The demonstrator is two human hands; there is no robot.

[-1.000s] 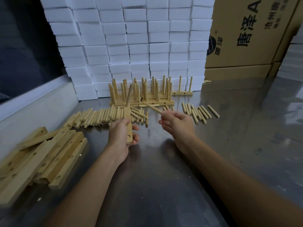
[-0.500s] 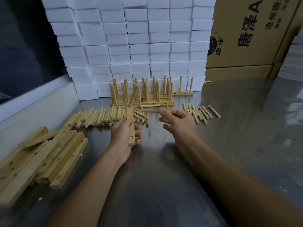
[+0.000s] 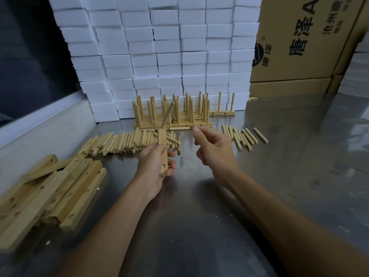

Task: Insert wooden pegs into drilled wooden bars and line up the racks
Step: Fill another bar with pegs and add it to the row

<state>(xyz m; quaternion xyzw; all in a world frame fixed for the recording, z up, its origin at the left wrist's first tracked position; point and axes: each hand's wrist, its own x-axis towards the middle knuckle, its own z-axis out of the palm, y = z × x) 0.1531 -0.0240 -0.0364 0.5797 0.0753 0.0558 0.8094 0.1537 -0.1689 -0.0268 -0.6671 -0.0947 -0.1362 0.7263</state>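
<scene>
Left hand [image 3: 154, 166] gripping a drilled bar [image 3: 163, 154] with one peg [image 3: 167, 115] standing in its far end, right hand [image 3: 214, 150] just beside, holding nothing, fingers loosely curled, loose pegs [image 3: 119, 142] beyond both hands, racks [image 3: 173, 114] farther back, spare bars [image 3: 50, 194] left of left hand.

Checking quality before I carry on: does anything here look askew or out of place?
Yes: the peg in the bar that the left hand holds leans right rather than standing square. The right hand holds nothing.
</scene>
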